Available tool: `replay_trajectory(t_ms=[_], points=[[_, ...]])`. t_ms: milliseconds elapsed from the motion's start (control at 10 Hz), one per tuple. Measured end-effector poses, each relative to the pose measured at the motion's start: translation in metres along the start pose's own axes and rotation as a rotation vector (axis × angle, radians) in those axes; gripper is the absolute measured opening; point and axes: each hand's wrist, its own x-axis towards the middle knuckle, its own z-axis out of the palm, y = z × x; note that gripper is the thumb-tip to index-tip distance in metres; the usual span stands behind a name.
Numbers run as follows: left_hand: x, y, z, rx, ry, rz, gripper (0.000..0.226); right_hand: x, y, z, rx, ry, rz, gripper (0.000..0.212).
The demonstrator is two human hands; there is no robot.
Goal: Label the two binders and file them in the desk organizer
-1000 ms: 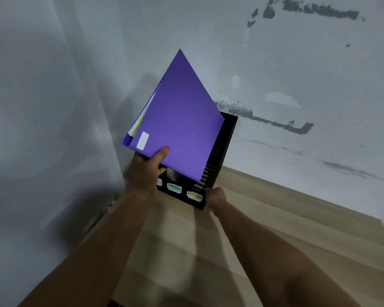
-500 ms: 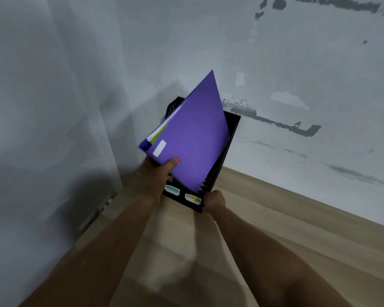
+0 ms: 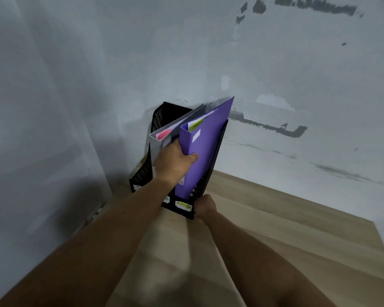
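A purple binder (image 3: pixel 205 142) with a white label and a green tab stands upright in the rightmost slot of the black mesh desk organizer (image 3: pixel 142 171). My left hand (image 3: pixel 175 162) grips its spine, thumb on the cover. A grey binder (image 3: pixel 162 138) with a pink tab stands in the slot beside it, to the left. My right hand (image 3: pixel 205 207) holds the organizer's front right corner at the base. Small coloured labels mark the organizer's front edge.
The organizer sits at the far left corner of a light wooden desk (image 3: pixel 275 229), against a stained grey wall (image 3: pixel 297 85). A pale curtain (image 3: pixel 42 107) hangs at the left. The desk's right edge runs near the frame's right side.
My left hand has lowered the purple binder from a raised, tilted position down into the organizer's right slot, uncovering the grey binder. My right hand has stayed on the organizer's corner.
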Motion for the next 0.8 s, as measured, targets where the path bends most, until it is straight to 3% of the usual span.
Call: replay_trajectory(t_ms=[600, 800], points=[[-0.002, -0.043, 0.032, 0.028, -0.045, -0.073, 0.062, -0.004, -0.007, -0.002, -0.09, -0.012, 0.004, 0.037], [-0.014, -0.061, 0.03, -0.058, -0.125, -0.144, 0.058, -0.01, 0.002, -0.01, 0.227, -0.056, 0.044, 0.028]])
